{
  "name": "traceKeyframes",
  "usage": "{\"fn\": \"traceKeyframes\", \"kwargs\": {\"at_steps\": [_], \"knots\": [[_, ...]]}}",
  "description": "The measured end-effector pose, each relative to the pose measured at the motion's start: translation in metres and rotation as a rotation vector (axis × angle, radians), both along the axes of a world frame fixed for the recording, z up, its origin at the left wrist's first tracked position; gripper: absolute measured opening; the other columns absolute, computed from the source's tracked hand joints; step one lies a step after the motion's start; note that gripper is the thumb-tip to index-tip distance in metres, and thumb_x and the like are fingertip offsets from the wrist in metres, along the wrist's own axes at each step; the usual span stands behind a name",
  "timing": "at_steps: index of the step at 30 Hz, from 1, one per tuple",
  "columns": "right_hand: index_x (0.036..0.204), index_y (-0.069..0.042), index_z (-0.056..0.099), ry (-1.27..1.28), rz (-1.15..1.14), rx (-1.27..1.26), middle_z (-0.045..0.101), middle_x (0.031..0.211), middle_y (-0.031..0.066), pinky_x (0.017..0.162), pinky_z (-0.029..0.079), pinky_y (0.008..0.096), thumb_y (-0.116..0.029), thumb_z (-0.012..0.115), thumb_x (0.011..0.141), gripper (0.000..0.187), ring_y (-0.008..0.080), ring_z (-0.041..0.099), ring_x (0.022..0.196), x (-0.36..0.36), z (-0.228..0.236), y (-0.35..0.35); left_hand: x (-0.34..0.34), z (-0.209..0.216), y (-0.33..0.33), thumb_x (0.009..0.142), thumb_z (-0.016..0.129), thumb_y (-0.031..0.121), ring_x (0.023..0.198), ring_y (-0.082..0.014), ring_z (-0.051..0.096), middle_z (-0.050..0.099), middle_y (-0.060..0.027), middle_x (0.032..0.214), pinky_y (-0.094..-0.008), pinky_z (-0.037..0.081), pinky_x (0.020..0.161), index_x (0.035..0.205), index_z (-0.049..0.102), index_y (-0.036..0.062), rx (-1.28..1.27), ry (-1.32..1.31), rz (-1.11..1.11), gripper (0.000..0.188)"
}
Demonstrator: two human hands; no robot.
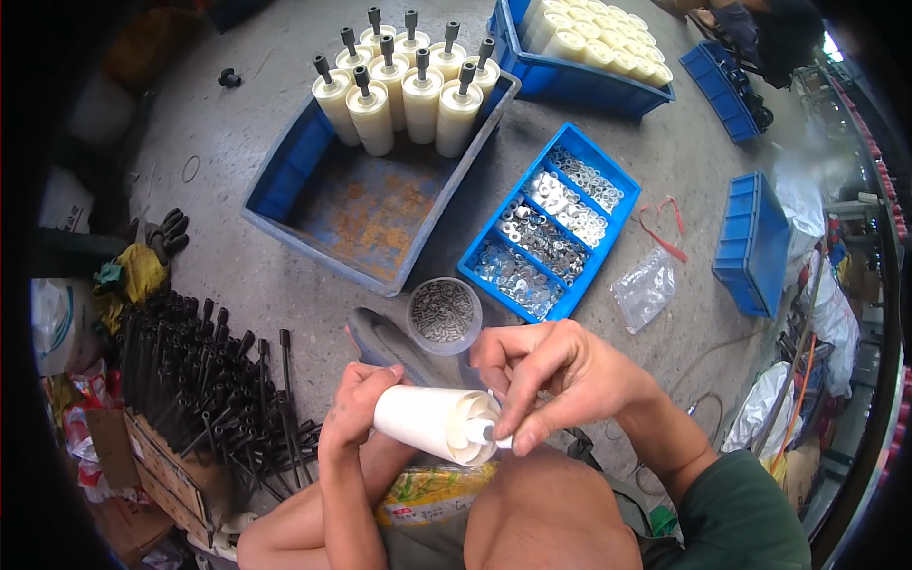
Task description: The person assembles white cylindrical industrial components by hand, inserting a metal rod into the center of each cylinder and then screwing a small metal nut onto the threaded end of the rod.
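My left hand (353, 407) is wrapped around the base end of a white plastic cylinder (418, 418), which lies tilted on its side above my legs. Its open, ribbed end points right and has a short dark stem (488, 432) in the middle. At that stem, the thumb and fingers of my right hand (560, 380) are pinched on a small white part (503, 442); its exact kind is too small to tell. Just beyond my hands stands a clear round tub (477, 328) of small metal pins or screws (443, 312).
A blue compartment tray (622, 228) holds washers and nuts. Left of it, a larger blue crate (275, 190) bears several upright white cylinders with dark stems. Another crate (589, 84) of cylinders sits behind. Black rods (218, 380) are piled at left; a clear bag (646, 290) lies right.
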State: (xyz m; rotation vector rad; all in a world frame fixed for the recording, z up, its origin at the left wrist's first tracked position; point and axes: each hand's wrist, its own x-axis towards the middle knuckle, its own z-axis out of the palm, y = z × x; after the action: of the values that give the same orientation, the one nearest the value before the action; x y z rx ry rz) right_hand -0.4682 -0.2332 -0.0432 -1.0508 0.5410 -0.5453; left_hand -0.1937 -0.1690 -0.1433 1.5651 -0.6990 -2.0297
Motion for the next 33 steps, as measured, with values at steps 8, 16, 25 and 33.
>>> {"fn": "traceKeyframes", "kwargs": {"at_steps": [8,16,25,33], "knots": [[0.086,-0.005,0.081,0.147,0.109,-0.130,0.055,0.074,0.0023,0.061,0.036,0.0268,-0.010,0.091,0.069,0.020,0.0130,0.049,0.074,0.005,0.000,-0.004,0.005,-0.015,0.004,0.093,0.064,0.026,0.060,-0.0125,0.063,0.071,-0.0091,0.069,-0.0267,0.047,0.059,0.080,0.076,-0.0055,0.038,0.024,-0.047,0.035],[0.119,-0.001,0.066,0.155,-0.512,0.019,0.061,0.092,-0.0043,0.069,0.044,0.0189,-0.010,0.077,0.088,0.035,0.0023,0.053,0.080,-0.011,-0.028,-0.025,-0.016,-0.019,-0.006,0.097,0.058,0.027,0.061,-0.0134,0.064,0.072,-0.0088,0.074,-0.0258,0.048,0.060,0.081,0.073,-0.0039,-0.144,0.048,0.349,0.038],[0.095,-0.008,0.068,1.406,0.043,-0.906,0.071,0.090,0.0143,0.075,0.057,0.0485,-0.019,0.071,0.084,0.016,0.0364,0.070,0.087,-0.060,-0.175,-0.031,-0.032,-0.054,0.011,0.101,0.051,0.026,0.091,-0.0224,0.072,0.072,-0.0146,0.111,-0.0343,0.058,0.082,0.121,0.065,-0.0044,0.000,0.389,0.429,0.039],[0.087,-0.007,0.071,1.359,0.100,-0.874,0.070,0.089,0.0149,0.073,0.056,0.0488,-0.024,0.074,0.084,0.018,0.0373,0.069,0.085,-0.065,-0.187,-0.034,-0.052,-0.030,0.003,0.095,0.056,0.019,0.088,-0.0220,0.071,0.073,-0.0134,0.101,-0.0351,0.056,0.080,0.109,0.069,-0.0061,0.185,0.438,0.522,0.031]]}}
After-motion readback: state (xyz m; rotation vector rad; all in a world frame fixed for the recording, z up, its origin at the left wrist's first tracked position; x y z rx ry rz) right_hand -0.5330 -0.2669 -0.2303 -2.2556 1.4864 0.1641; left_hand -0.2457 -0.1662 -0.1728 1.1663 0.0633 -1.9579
